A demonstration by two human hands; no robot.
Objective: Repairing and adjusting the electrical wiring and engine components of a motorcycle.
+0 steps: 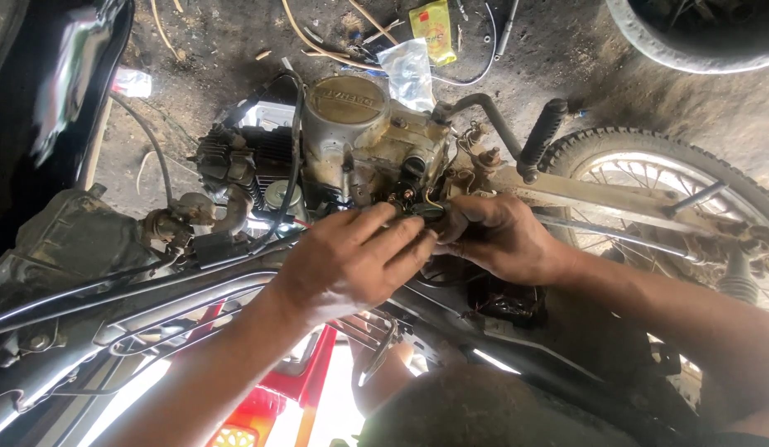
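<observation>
I look down on a stripped motorcycle. Its dusty engine has a round side cover, with the finned cylinder to the left. My left hand and my right hand meet just below the engine, fingertips together on a small dark connector with wires. Both hands pinch it; most of the part is hidden by my fingers.
The kick-start lever sticks up right of the engine. The rear wheel and swingarm lie to the right. Black frame tubes cross below my left arm. A yellow packet, plastic bag and loose cables litter the dirt floor. A tyre lies at top right.
</observation>
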